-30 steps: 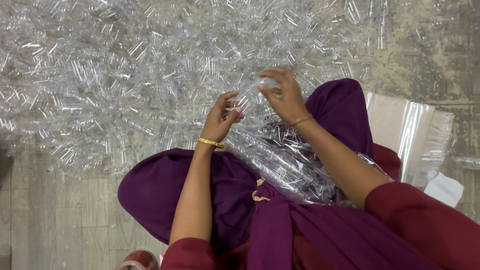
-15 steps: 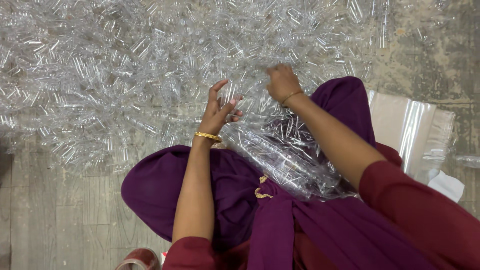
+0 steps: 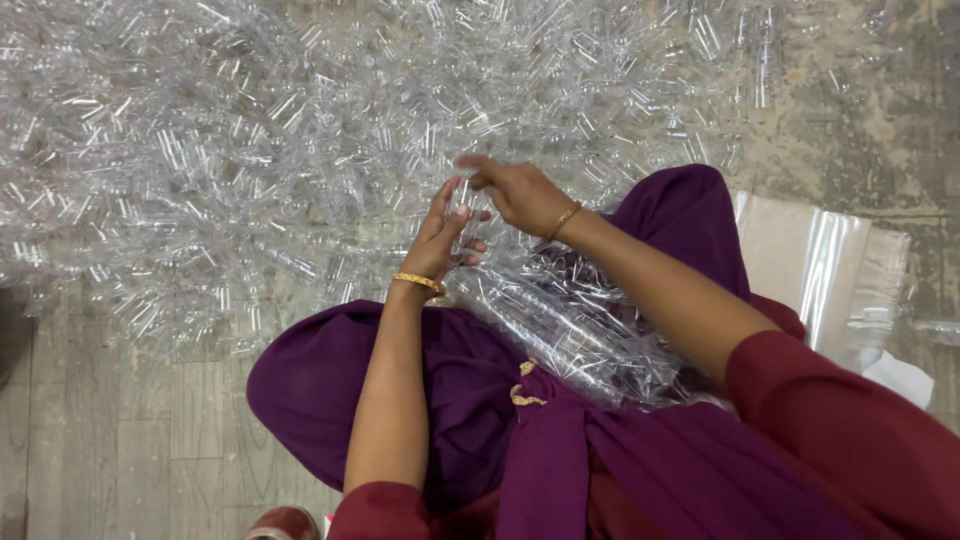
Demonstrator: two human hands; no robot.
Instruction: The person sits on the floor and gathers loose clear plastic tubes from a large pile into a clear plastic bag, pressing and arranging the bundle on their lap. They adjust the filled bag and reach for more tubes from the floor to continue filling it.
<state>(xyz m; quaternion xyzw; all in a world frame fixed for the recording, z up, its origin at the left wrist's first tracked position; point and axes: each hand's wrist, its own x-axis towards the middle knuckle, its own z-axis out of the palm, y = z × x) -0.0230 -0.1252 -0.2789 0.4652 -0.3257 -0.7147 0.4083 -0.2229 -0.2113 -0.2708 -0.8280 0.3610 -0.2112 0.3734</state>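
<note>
Grey floor [image 3: 120, 440] under me is strewn across the upper frame with loose clear plastic tubes [image 3: 250, 170], so most still look unsorted; only one bagful [image 3: 570, 330] lies in my lap. At centre my left hand [image 3: 445, 235] grips one small tube [image 3: 462, 212], standing roughly upright, while my right hand [image 3: 520, 192] pinches at its top.

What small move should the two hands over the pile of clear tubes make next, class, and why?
Probably bring the right hand a little closer, so it meets the clear tube that the left hand holds upright. The two hands almost touch above the bag of tubes in the lap, so the tube looks ready to pass on.
</note>
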